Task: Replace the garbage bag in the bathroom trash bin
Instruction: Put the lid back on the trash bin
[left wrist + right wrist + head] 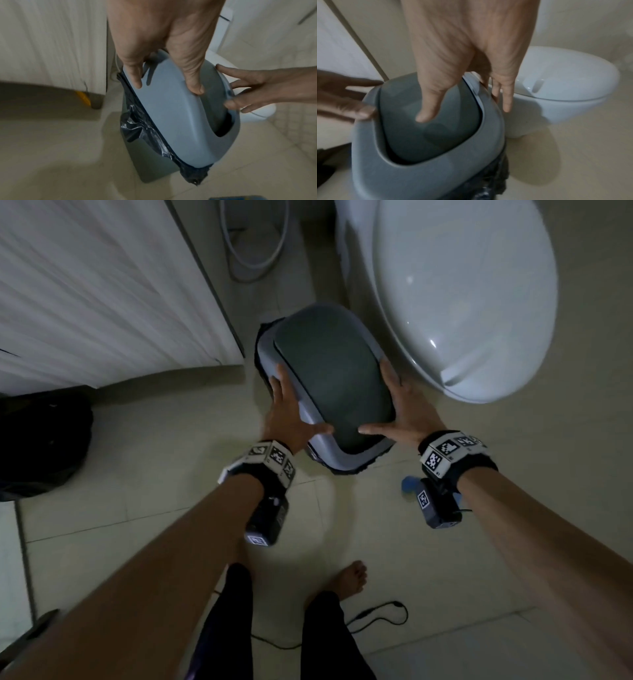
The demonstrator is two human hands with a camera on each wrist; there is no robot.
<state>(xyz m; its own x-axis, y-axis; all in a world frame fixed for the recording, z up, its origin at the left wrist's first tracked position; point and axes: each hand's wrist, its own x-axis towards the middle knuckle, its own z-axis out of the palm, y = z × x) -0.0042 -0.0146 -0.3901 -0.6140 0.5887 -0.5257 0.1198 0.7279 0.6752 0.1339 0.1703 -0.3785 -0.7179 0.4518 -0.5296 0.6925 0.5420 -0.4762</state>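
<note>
The trash bin stands on the tiled floor between a white cabinet and the toilet. Its grey-blue lid (342,460) (171,121) (419,182) carries a dark grey swing flap (332,378) (428,135). A black garbage bag (137,128) (488,182) sticks out all round under the lid's rim. My left hand (294,405) (163,54) lies on the lid's left side, fingers straight and thumb at the flap's edge. On the right side, my right hand (394,405) (462,67) has its thumb on the flap and its fingers straight down the side.
The white toilet (462,302) (565,88) is close on the bin's right, the white cabinet (85,285) on its left. A dark bundle (44,440) lies on the floor at far left. A hose (253,251) hangs behind. A black cable (376,614) runs by my bare foot (349,577).
</note>
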